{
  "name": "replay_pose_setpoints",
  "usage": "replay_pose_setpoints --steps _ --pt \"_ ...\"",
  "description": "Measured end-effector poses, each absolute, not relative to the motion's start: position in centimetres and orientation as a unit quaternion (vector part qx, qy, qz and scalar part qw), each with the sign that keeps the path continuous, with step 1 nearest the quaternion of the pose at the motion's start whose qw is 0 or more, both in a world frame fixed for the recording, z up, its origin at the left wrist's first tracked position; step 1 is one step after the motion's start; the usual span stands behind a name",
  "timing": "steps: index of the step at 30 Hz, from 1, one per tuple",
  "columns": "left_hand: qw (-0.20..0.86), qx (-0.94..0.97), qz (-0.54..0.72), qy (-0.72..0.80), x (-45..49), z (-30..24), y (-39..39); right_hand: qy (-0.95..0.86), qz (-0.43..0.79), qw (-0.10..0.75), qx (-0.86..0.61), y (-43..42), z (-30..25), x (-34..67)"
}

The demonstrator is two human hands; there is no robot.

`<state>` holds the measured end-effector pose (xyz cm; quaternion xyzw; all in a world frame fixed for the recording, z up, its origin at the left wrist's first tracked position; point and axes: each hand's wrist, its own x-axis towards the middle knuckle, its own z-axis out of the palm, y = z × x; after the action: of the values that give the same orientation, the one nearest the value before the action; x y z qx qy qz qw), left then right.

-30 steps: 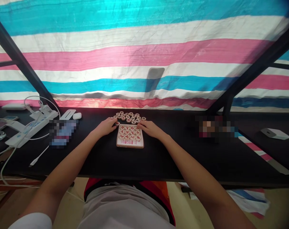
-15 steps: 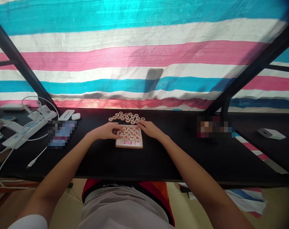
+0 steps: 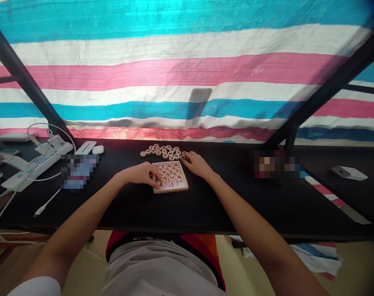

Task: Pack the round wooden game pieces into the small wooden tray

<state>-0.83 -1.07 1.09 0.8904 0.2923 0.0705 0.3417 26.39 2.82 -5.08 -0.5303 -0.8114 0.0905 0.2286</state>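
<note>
A shallow square box (image 3: 177, 186) holds rows of round, pale Chinese chess pieces (image 3: 171, 177) with red characters. My left hand (image 3: 143, 174) reaches over the box's left side, its thumb and fingers closed on a piece (image 3: 160, 185) at the near left corner. Beyond the box lies a loose cluster of pieces with dark characters (image 3: 165, 156). My right hand (image 3: 198, 164) is at the right end of this cluster, fingers pinched around a piece there that they partly cover.
On the left of the black table (image 3: 128, 213) lie a white power strip (image 3: 39, 164) with cables, a blurred phone-like object (image 3: 80, 174) and a small white case (image 3: 98, 149). A white block (image 3: 349, 173) sits far right. Striped sheeting (image 3: 187, 74) hangs behind.
The box has shifted slightly right and turned a little. My left fingers have moved to its near left corner, where a piece now sits. My right hand has left the box's edge for the loose pieces.
</note>
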Motion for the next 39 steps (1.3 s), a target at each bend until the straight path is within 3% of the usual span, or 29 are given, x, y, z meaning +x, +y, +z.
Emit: replay_pose_setpoints --steps 13,20,29,35,39 --pt "0.281 0.921 0.071 0.261 -0.2 1.3 -1.8 -0.828 0.077 0.222 -0.510 2.4 -4.4 26.3" --pt "0.266 0.923 0.088 0.264 -0.2 1.1 -1.7 -0.831 0.094 0.308 -0.454 1.2 -2.8 26.0" --pt "0.243 0.919 0.106 0.293 -0.2 0.3 -1.1 -0.902 0.188 0.232 -0.311 -2.6 -0.7 22.7" --pt "0.151 0.890 0.187 0.388 -0.5 -1.0 -0.1 -0.924 0.187 0.195 -0.269 -3.0 -1.2 21.7" --pt "0.100 0.890 0.178 0.407 -0.6 -2.1 0.0 -0.929 0.180 0.188 -0.262 -2.6 -1.8 21.7"
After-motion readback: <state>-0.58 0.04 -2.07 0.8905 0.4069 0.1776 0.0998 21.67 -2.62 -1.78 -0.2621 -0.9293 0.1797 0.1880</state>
